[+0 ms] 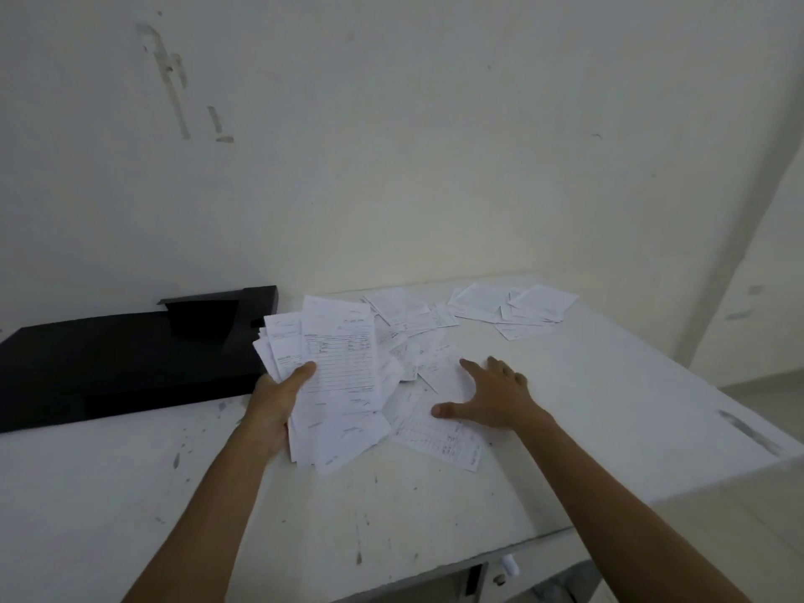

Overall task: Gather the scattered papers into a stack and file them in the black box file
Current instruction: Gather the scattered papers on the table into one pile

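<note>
a: what was held by the left hand (272,396)?

b: a loose sheaf of papers (337,376) was gripped by it, the thumb pressed across the printed top sheet and the fingers hidden beneath. the sheaf was fanned unevenly, its near end resting on the white table (130,493) or just above it; which could not be told.

a: and the right hand (491,398)?

b: it was laid flat, fingers spread apart, on the scattered sheets (439,424) just right of the sheaf. nothing was clasped by it; the palm was pressed down on the paper, with the thumb pointed left and the fingertips pointed far.

a: where was the black box file (126,363) found?

b: it was lying flat on the left part of the table, against the wall (391,145), with a raised flap seen at its far right corner. its right edge was overlapped in view by the held sheaf.

a: were other papers seen?

b: yes. a mid pile (404,313) was spread behind the sheaf, and a far cluster (517,309) was left at the far right, near the wall, well apart from both hands. the tabletop was marked with dark scuffs, and the wall with grey smears.
</note>
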The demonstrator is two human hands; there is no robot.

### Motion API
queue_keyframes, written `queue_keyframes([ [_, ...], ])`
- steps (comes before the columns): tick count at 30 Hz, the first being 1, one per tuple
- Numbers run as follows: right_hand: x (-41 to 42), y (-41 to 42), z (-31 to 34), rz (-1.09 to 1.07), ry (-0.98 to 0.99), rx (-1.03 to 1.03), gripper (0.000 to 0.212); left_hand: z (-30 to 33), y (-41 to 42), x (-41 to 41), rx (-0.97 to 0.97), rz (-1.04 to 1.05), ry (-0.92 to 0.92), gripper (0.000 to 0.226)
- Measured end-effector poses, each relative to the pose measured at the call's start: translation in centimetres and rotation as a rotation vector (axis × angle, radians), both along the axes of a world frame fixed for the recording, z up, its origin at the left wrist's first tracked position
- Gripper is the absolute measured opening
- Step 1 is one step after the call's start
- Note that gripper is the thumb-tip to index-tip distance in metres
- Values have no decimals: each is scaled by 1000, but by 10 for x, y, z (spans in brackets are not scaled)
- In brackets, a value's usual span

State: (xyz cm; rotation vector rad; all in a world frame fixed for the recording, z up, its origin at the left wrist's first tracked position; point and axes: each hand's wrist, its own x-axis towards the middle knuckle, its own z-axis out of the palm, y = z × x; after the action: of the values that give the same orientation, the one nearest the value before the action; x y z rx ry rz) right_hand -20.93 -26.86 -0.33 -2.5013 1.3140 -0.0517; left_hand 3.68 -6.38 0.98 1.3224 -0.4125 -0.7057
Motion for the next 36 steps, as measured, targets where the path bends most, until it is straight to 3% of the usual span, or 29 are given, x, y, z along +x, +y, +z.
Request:
queue_keyframes([
  [3, 6, -4, 0, -55, 7, -86, 127, -7, 5, 6, 60, 22, -21, 38],
  [8, 14, -14, 6, -146, -47, -91, 93, -7, 9, 5, 58, 32, -27, 34],
  [13, 20, -25, 4, -219, -148, -5, 75, -7, 8, 9, 72, 39, -40, 34],
  [18, 23, -26, -1, -269, -241, -45, 53, -6, 3, 11, 84, 29, -60, 35],
  [21, 17, -32, -1, -287, -397, 38, 47, -6, 0, 11, 97, 18, -71, 37],
  [25, 6, -46, 0, -278, -731, 240, 55, -5, -4, 8, 84, 3, -67, 38],
  [29, -1, -43, 5, -226, -1014, 413, 37, -4, -10, 2, 39, -27, -59, 45],
  [36, 11, -15, 26, -74, -1197, 503, 37, 11, -23, -16, -42, -101, 62, 32],
])
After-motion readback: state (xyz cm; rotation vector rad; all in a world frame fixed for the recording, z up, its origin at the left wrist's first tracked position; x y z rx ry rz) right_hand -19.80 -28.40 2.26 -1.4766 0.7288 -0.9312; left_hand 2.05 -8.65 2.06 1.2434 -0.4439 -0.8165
